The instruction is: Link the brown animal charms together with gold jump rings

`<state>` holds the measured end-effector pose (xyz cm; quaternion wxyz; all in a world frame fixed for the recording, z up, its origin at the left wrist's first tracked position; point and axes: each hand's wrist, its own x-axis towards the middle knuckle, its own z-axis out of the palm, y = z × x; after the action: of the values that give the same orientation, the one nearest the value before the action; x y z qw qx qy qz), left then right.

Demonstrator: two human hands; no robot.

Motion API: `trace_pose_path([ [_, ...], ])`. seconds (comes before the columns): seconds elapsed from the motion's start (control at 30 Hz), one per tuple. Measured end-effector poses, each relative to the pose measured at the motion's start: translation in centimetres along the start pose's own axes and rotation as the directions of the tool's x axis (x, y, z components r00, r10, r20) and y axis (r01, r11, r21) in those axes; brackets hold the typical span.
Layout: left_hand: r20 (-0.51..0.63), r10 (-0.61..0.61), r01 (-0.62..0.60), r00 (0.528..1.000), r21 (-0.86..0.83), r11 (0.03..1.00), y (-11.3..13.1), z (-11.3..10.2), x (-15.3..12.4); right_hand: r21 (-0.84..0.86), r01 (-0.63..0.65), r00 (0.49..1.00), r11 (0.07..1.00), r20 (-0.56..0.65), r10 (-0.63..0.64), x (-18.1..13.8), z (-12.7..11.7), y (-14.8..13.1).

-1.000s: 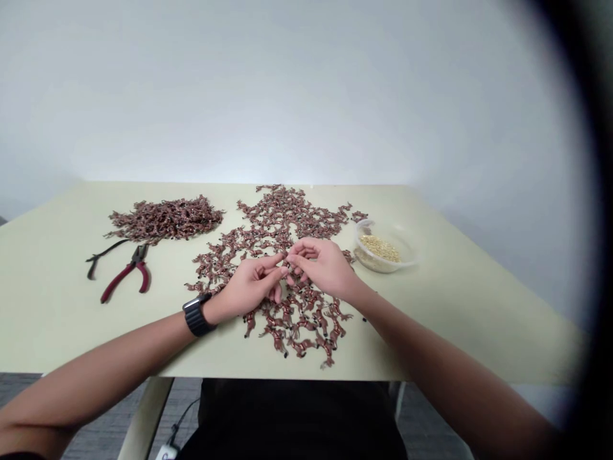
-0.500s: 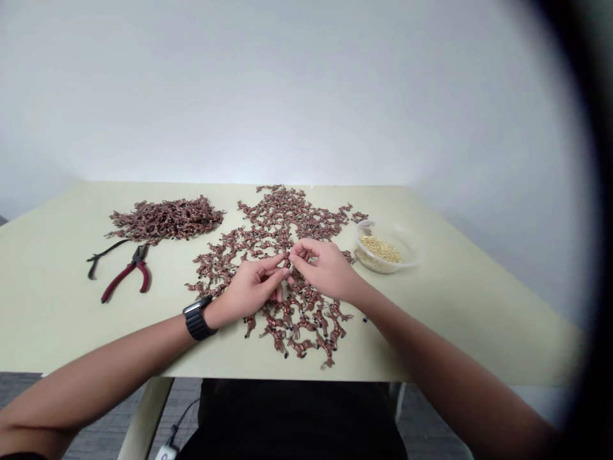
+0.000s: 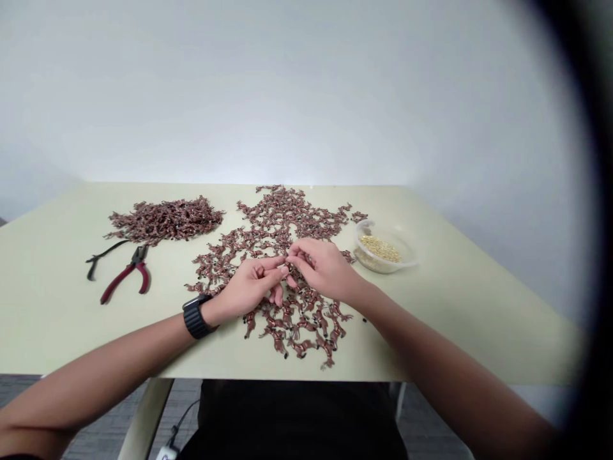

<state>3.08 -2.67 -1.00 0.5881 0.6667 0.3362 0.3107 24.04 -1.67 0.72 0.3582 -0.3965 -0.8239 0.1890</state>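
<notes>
My left hand [image 3: 253,286], with a black watch on its wrist, and my right hand [image 3: 322,267] meet fingertip to fingertip above a flat spread of small brown horse-shaped charms [image 3: 282,236]. Both pinch something tiny between thumb and forefinger; I cannot make out what it is. The hands hover just over the middle of the spread.
A heap of the same brown charms [image 3: 165,219] lies at the back left. Red-handled pliers [image 3: 125,275] and a black tool [image 3: 103,254] lie left of the spread. A clear plastic bowl of small gold pieces [image 3: 383,250] stands to the right on the pale green table [image 3: 479,306].
My fingertips have shifted slightly at the pinch point; the right hand dipped a little lower. Nothing else on the table has moved.
</notes>
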Motion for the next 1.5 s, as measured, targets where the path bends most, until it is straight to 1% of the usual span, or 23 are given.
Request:
trace_pose_path([
  [0.1, -0.04, 0.007, -0.003, 0.999, 0.093, 0.996, -0.4, 0.1, -0.1, 0.065, -0.148, 0.989, 0.987, 0.028, 0.147, -0.1, 0.2, -0.2],
  [0.17, -0.08, 0.026, -0.011, 0.996, 0.186, 0.982, -0.7, 0.2, -0.2, 0.161, -0.251, 0.967, 0.955, 0.084, 0.24, -0.1, 0.3, -0.3],
  [0.23, -0.115, 0.067, -0.029, 0.991, 0.304, 0.952, -0.6, 0.2, -0.3, 0.257, -0.326, 0.944, 0.909, 0.144, 0.298, -0.1, 0.2, -0.2],
  [0.3, -0.134, 0.137, -0.064, 0.981, 0.444, 0.894, -0.4, 0.2, -0.5, 0.355, -0.406, 0.912, 0.842, 0.218, 0.348, 0.0, 0.1, 0.0],
  [0.37, -0.137, 0.228, -0.11, 0.964, 0.576, 0.81, -0.1, 0.2, -0.6, 0.457, -0.497, 0.866, 0.738, 0.314, 0.389, 0.1, 0.0, 0.5],
  [0.43, -0.128, 0.271, -0.132, 0.954, 0.632, 0.764, 0.0, 0.1, -0.7, 0.529, -0.558, 0.828, 0.639, 0.398, 0.394, 0.1, 0.0, 0.9],
  [0.47, -0.127, 0.256, -0.129, 0.958, 0.609, 0.783, 0.0, 0.1, -0.7, 0.54, -0.565, 0.824, 0.624, 0.412, 0.39, 0.1, 0.0, 1.1],
  [0.5, -0.128, 0.218, -0.115, 0.967, 0.546, 0.83, 0.0, 0.1, -0.7, 0.531, -0.552, 0.832, 0.643, 0.399, 0.386, 0.1, 0.1, 1.1],
  [0.57, -0.117, 0.101, -0.058, 0.988, 0.326, 0.944, -0.2, 0.1, -0.4, 0.451, -0.463, 0.884, 0.763, 0.292, 0.365, 0.0, 0.1, 1.0],
  [0.6, -0.102, 0.048, -0.026, 0.994, 0.205, 0.978, -0.2, 0.0, -0.3, 0.378, -0.391, 0.919, 0.839, 0.216, 0.33, 0.0, 0.2, 0.8],
  [0.67, -0.065, -0.013, 0.016, 0.998, 0.037, 0.999, -0.2, -0.1, 0.0, 0.2, -0.206, 0.977, 0.958, 0.087, 0.193, -0.1, 0.1, 0.4],
  [0.73, -0.038, -0.031, 0.03, 0.999, -0.023, 0.999, -0.1, -0.1, 0.1, 0.044, -0.032, 0.999, 0.998, 0.045, 0.03, -0.2, 0.1, 0.0],
  [0.8, -0.025, -0.032, 0.032, 0.999, -0.038, 0.999, 0.1, -0.1, 0.2, -0.037, 0.064, 0.997, 0.997, 0.054, -0.062, -0.3, 0.1, -0.2],
  [0.87, -0.026, -0.03, 0.029, 0.999, -0.028, 0.999, 0.1, 0.0, 0.2, -0.051, 0.047, 0.997, 0.998, 0.064, -0.044, -0.3, 0.1, -0.1],
  [0.97, -0.05, -0.017, 0.018, 0.999, 0.029, 0.999, -0.3, 0.0, 0.0, -0.026, -0.037, 0.997, 0.999, 0.067, 0.039, -0.3, 0.0, 0.0],
  [1.13, -0.074, -0.006, 0.012, 0.997, 0.086, 0.996, -0.5, 0.2, -0.1, -0.008, -0.022, 0.997, 1.0, 0.069, 0.022, -0.2, -0.4, -0.2],
  [1.2, -0.078, -0.002, 0.009, 0.997, 0.097, 0.995, -0.4, 0.3, -0.2, 0.024, -0.042, 0.997, 0.999, 0.073, 0.04, -0.2, -0.4, -0.3],
  [1.27, -0.088, 0.009, 0.004, 0.996, 0.141, 0.99, -0.4, 0.4, -0.3, 0.1, -0.115, 0.99, 0.988, 0.095, 0.106, -0.2, -0.3, -0.3],
  [1.33, -0.107, 0.055, -0.024, 0.993, 0.267, 0.963, -0.3, 0.4, -0.5, 0.224, -0.243, 0.966, 0.944, 0.146, 0.214, -0.2, -0.1, -0.2],
  [1.37, -0.116, 0.098, -0.05, 0.988, 0.358, 0.932, -0.2, 0.4, -0.6, 0.306, -0.319, 0.944, 0.897, 0.19, 0.27, -0.2, 0.0, -0.1],
  [1.43, -0.113, 0.207, -0.114, 0.972, 0.543, 0.832, 0.0, 0.3, -0.8, 0.482, -0.461, 0.885, 0.745, 0.313, 0.346, 0.0, 0.1, 0.3],
  [1.47, -0.104, 0.251, -0.14, 0.962, 0.602, 0.786, 0.1, 0.2, -0.8, 0.554, -0.513, 0.857, 0.655, 0.375, 0.354, 0.1, 0.2, 0.4],
  [1.5, -0.098, 0.272, -0.153, 0.957, 0.626, 0.764, 0.2, 0.2, -0.8, 0.605, -0.547, 0.837, 0.578, 0.421, 0.35, 0.2, 0.2, 0.5],
])
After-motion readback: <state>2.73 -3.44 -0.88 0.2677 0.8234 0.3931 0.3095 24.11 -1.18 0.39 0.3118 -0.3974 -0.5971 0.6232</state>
